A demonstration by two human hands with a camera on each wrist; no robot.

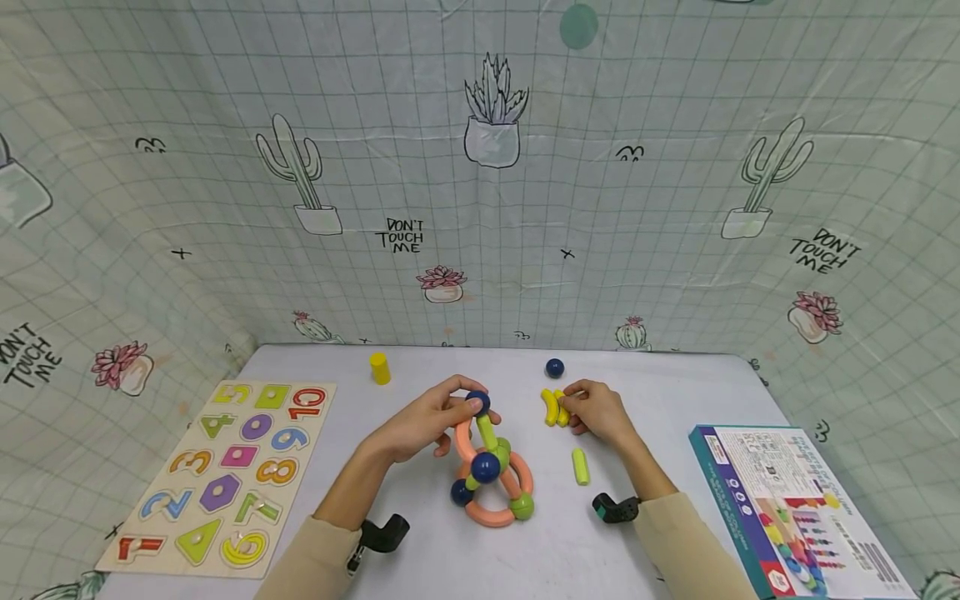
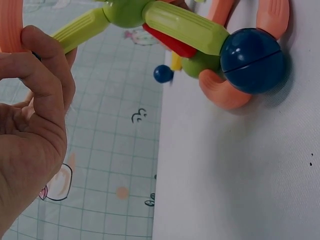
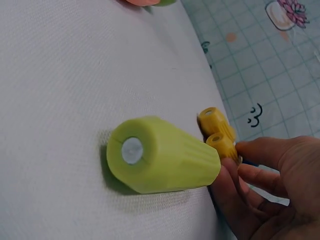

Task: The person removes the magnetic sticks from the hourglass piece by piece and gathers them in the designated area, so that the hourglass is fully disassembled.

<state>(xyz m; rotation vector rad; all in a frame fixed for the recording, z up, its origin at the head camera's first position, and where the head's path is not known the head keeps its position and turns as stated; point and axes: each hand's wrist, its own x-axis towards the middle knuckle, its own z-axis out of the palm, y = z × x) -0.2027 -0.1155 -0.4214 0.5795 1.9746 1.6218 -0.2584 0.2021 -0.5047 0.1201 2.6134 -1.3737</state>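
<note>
My left hand (image 1: 420, 423) grips the top of a magnetic stick-and-ball structure, with thumb and fingers around a dark blue ball (image 1: 477, 402). Below it, green and orange sticks join more balls, down to an orange ring (image 1: 491, 518) on the table. In the left wrist view, a green stick (image 2: 185, 25) runs to a blue ball (image 2: 252, 61). My right hand (image 1: 600, 411) pinches a curved yellow stick (image 1: 562, 414) between thumb and fingers. A second curved yellow stick (image 1: 550, 407) lies right beside it. Nearer me is a short green stick (image 3: 170, 157), its metal end showing.
A loose blue ball (image 1: 555, 368) and a yellow cylinder (image 1: 380, 368) stand toward the table's back edge. On the left lies a wooden number-and-shape puzzle board (image 1: 251, 492). A flat toy box (image 1: 795, 508) occupies the right side. Patterned cloth (image 1: 525, 250) hangs behind the table.
</note>
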